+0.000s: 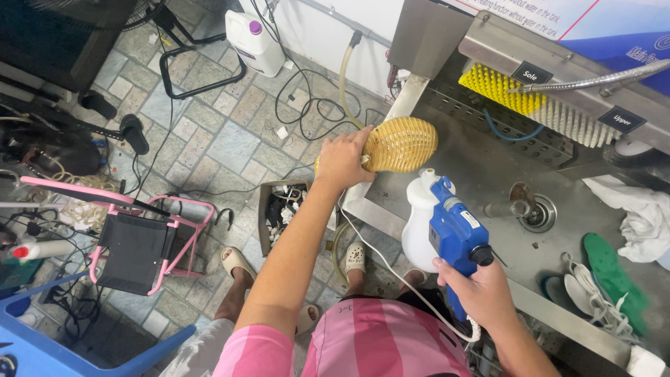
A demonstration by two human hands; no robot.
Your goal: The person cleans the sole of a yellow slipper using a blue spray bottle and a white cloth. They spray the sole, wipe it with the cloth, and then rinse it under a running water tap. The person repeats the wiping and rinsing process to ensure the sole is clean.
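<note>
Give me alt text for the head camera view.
The left hand holds a yellow woven shoe over a steel sink, while the right hand grips a blue-and-white sprayer. Brushes line the sink's back; insoles lie at right.

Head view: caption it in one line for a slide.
Left hand holds a yellow woven shoe over a steel sink; right hand grips a blue-and-white handheld sprayer.

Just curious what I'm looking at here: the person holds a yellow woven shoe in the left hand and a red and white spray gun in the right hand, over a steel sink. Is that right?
Not quite. In the head view the spray gun in the right hand is blue and white, not red. The rest stands: the left hand holds the yellow woven shoe over the steel sink.
</note>
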